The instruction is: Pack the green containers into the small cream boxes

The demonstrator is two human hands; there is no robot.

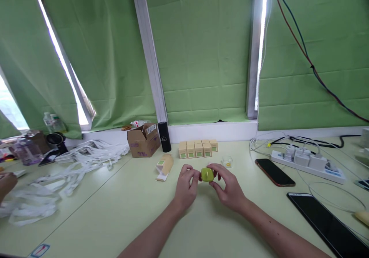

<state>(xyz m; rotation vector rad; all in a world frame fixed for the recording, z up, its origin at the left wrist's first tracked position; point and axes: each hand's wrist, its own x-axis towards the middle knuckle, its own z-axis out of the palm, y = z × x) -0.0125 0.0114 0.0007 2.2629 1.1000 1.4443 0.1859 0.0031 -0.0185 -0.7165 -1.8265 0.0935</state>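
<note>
Between my two hands, just above the table, is a small yellow-green rounded square case (207, 174) with a raised mark on its face. My left hand (186, 187) pinches its left edge with thumb and forefinger. Fingers of my right hand (228, 187) grip the right side, thumb below and forefinger on top. Past my right fingertips sits a small clear plastic container (227, 161) with something yellow in it. To the left lies an opened, flattened kraft box (164, 166) with a white flap. Several small kraft boxes (198, 149) with green-marked fronts stand in a row behind.
A cardboard carton (143, 140) and a black cylinder (164, 137) stand at the back. White straps (83, 158) are heaped left, near another person's hand (7, 183). On the right are a phone (275, 172), a tablet (325, 219) and a power strip (308, 166) with trailing cables.
</note>
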